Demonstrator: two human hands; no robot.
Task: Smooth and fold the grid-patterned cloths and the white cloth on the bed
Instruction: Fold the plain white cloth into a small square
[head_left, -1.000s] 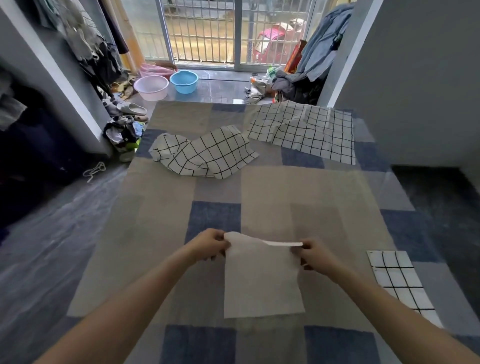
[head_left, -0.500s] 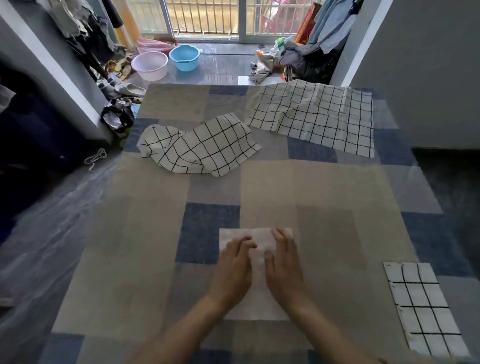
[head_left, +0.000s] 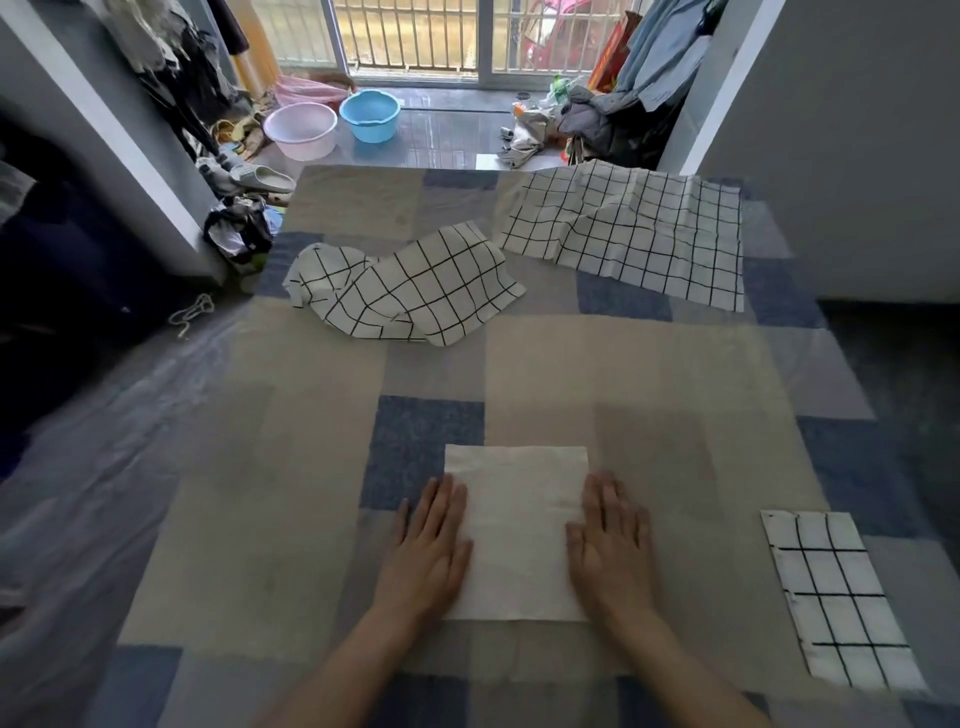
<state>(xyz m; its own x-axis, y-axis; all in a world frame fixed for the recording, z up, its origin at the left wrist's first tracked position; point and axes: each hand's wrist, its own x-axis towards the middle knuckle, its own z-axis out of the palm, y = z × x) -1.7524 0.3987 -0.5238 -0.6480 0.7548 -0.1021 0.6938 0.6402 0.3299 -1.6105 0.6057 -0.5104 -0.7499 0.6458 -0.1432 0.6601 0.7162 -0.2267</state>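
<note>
The white cloth (head_left: 517, 525) lies folded into a flat rectangle on the near part of the bed (head_left: 649, 374). My left hand (head_left: 434, 545) presses flat on its left edge with straight fingers. My right hand (head_left: 610, 545) presses flat on its right edge the same way. A crumpled grid-patterned cloth (head_left: 410, 288) lies at the far middle. A larger grid-patterned cloth (head_left: 631, 228) is spread, a little wrinkled, at the far right. A folded grid-patterned cloth (head_left: 836, 597) lies flat near the bed's right edge.
The bed has a beige, grey and blue patchwork cover. Beyond its far end are a pink basin (head_left: 301, 130), a blue basin (head_left: 370, 115), shoes (head_left: 260, 179) and heaps of clothes (head_left: 597, 119). A grey wall (head_left: 857, 156) stands to the right.
A second ago both hands held the white cloth's far edge up. They laid it down, pressed together at its middle, then slid apart to its left and right edges.
</note>
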